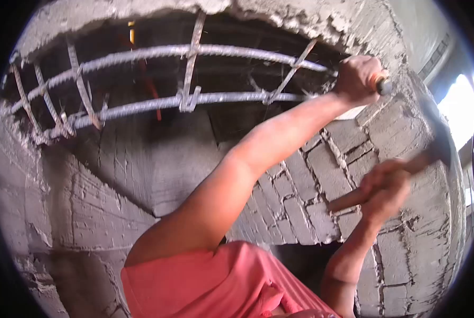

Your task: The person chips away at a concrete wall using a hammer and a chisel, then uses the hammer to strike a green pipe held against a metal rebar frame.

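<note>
My left hand (358,79) is wrapped around a chisel (380,84), whose orange grip and dark butt end stick out on the right side of the fist. The hand is up against the broken concrete edge (374,32), where the rebar (231,97) runs into the wall; the chisel's tip is hidden. Lower on the right, my right hand (386,188) grips a hammer (353,199) by its wooden handle. The hammer's head is a dark blur near the right edge of the wall, apart from the chisel.
Crossed rebar spans a dark opening along the top left. Below and behind my arms is a brick wall (327,164) with rough mortar joints. Grey plastered surfaces (104,206) fill the left. Bright daylight (463,106) enters at far right, and a yellow strip (131,34) hangs inside the opening.
</note>
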A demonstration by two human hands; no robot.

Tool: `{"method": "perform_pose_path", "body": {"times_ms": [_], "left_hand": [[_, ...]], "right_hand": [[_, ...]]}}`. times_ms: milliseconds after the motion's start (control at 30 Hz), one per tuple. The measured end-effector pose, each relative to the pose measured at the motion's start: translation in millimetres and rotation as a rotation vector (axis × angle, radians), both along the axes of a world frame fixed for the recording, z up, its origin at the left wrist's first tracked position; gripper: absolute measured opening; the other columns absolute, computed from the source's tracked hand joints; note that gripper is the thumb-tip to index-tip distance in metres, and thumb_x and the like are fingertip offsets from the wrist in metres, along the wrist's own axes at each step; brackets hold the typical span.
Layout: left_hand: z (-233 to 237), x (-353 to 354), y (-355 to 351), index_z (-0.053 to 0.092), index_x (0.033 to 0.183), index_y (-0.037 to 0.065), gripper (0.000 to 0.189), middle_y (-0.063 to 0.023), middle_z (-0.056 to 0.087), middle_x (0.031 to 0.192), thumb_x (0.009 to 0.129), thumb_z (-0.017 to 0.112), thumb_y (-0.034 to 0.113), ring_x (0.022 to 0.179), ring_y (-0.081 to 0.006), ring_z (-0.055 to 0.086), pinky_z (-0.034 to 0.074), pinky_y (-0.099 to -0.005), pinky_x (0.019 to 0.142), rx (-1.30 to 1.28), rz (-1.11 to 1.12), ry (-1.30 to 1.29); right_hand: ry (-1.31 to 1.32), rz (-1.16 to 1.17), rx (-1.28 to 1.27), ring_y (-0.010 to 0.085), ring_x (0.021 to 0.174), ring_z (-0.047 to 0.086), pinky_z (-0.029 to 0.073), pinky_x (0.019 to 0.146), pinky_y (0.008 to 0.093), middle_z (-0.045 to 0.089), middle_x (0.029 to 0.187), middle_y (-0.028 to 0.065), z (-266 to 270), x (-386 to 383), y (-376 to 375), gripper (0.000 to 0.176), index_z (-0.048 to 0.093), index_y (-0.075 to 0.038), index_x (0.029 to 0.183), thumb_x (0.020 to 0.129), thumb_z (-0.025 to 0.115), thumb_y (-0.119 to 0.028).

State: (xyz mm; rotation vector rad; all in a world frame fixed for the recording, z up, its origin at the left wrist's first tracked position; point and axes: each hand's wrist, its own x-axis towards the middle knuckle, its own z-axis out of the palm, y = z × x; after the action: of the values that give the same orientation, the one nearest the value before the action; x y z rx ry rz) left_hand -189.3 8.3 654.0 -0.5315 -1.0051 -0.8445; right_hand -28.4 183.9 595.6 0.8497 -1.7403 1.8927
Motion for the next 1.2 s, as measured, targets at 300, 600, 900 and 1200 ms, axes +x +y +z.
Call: {"method": "perform_pose_path", "body": {"times_ms": [300,600,900,1200], "left_hand": [[-13.9,-4.3,-0.4,0.044,0.064,0.009,0.033,-0.0119,0.050,0.062,0.077,0.074,0.017,0.059,-0.0332,0.053,0.044,-0.0439,0.054,0.036,0.017,0.113],[-18.3,-6.9,1.5,0.046,0.064,0.011,0.032,-0.0100,0.048,0.061,0.076,0.074,0.021,0.060,-0.0316,0.054,0.043,-0.0437,0.058,-0.054,0.049,0.020],[-13.7,-7.9,4.3,0.051,0.063,0.013,0.025,-0.0079,0.055,0.060,0.076,0.071,0.017,0.058,-0.0294,0.057,0.043,-0.0430,0.057,-0.054,0.086,0.022],[-14.0,-13.6,10.6,0.046,0.065,0.011,0.029,-0.0075,0.049,0.059,0.074,0.072,0.018,0.057,-0.0291,0.054,0.041,-0.0429,0.056,-0.092,0.102,0.029]], "right_hand": [[0.769,-0.050,-0.133,0.0184,0.054,0.042,0.042,0.057,0.0353,0.042,0.060,0.0000,16.7,31.7,-18.2,0.032,0.054,-0.009,0.068,0.086,0.057,-0.035],[0.433,0.200,-0.287,0.0163,0.059,0.051,0.043,0.051,0.0314,0.052,0.074,0.0031,8.3,35.8,2.6,0.074,0.054,-0.008,0.094,0.077,0.061,-0.080],[-0.125,-0.023,0.120,0.0123,0.052,0.042,0.038,0.045,0.0253,0.044,0.064,0.0007,-70.2,-35.3,-14.2,0.052,0.050,-0.008,0.092,0.097,0.051,-0.060],[0.783,0.167,-0.341,0.0178,0.062,0.048,0.044,0.063,0.0387,0.049,0.071,0.0006,11.5,18.9,21.7,0.062,0.058,-0.011,0.089,0.091,0.047,-0.072]]}}
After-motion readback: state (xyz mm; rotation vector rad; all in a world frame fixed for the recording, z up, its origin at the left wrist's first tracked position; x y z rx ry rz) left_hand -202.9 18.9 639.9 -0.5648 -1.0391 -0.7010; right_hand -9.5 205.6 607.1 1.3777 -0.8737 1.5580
